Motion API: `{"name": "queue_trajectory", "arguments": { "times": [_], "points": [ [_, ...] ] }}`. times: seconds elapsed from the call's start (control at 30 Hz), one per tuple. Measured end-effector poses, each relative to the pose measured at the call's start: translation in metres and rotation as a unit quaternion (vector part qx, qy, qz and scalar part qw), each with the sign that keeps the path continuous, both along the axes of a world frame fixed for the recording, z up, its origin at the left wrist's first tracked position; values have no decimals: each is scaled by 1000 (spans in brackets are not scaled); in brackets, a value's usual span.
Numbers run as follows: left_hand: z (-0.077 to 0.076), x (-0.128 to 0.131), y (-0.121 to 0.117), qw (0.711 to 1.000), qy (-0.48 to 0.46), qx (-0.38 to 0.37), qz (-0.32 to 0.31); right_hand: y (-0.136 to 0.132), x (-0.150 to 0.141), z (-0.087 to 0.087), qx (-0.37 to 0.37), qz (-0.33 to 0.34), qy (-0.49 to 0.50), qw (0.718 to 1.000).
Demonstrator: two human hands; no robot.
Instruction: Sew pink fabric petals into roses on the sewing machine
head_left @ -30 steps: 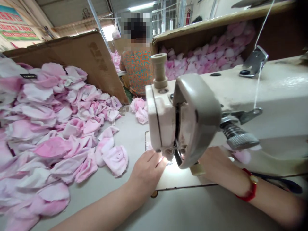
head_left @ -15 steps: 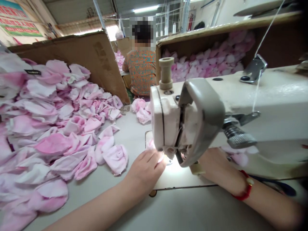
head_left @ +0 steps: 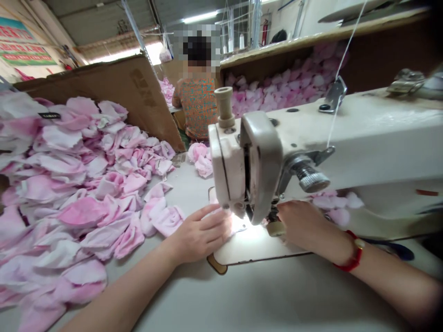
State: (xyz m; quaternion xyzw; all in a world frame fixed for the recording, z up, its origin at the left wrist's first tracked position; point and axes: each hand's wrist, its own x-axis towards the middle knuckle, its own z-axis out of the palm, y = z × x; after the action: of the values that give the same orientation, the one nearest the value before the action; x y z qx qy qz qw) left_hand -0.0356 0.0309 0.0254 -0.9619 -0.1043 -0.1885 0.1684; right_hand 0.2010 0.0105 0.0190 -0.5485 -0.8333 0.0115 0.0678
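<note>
A cream sewing machine [head_left: 346, 138] stands on the grey table [head_left: 263, 299], its head over a lit needle plate [head_left: 249, 244]. My left hand [head_left: 199, 235] lies flat with fingers stretched out, pressing a pink fabric piece [head_left: 238, 223] at the needle. My right hand [head_left: 304, 226], with a red bracelet at the wrist, reaches under the machine arm just right of the needle; its fingers are hidden behind the machine head. More pink pieces [head_left: 337, 203] lie behind it under the arm.
A large heap of pink and white fabric petals [head_left: 76, 193] covers the table's left side, against a cardboard box [head_left: 114, 87]. A small cluster of petals [head_left: 200, 157] lies behind the machine. Another person in an orange patterned top [head_left: 197, 103] sits ahead, back turned. A shelf bin of petals [head_left: 284, 87] is beyond.
My left hand has opened out flatter and slid slightly left and toward me on the fabric. My right hand has shifted left, closer to the needle. The view has swung a little.
</note>
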Motion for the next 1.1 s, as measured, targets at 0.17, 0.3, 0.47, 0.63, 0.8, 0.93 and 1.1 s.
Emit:
{"name": "queue_trajectory", "arguments": {
  "times": [0.17, 0.3, 0.47, 0.63, 0.8, 0.93, 1.1],
  "points": [
    [5, -1, 3, 998, 2, -61, -19, 0, 3, 1, -17, 8, 12, 1000],
    [3, -5, 16, 977, 16, -211, 24, 1, 4, -1, -21, 14, 6, 1000],
    [-1, -1, 8, 981, 4, -180, 69, 0, 3, -3, -11, 9, 0, 1000],
    [-11, 13, -7, 987, 1, -137, 83, 0, 4, -2, -24, 7, 3, 1000],
    [-22, 16, -7, 968, -47, -180, 169, -2, 3, 5, -30, 1, 17, 999],
    [-19, 15, -10, 945, -88, -239, 206, -4, 1, 7, -29, 3, 27, 999],
    [-18, 15, -14, 959, -62, -214, 175, -5, 1, 2, -12, 5, 35, 999]
  ]
}}
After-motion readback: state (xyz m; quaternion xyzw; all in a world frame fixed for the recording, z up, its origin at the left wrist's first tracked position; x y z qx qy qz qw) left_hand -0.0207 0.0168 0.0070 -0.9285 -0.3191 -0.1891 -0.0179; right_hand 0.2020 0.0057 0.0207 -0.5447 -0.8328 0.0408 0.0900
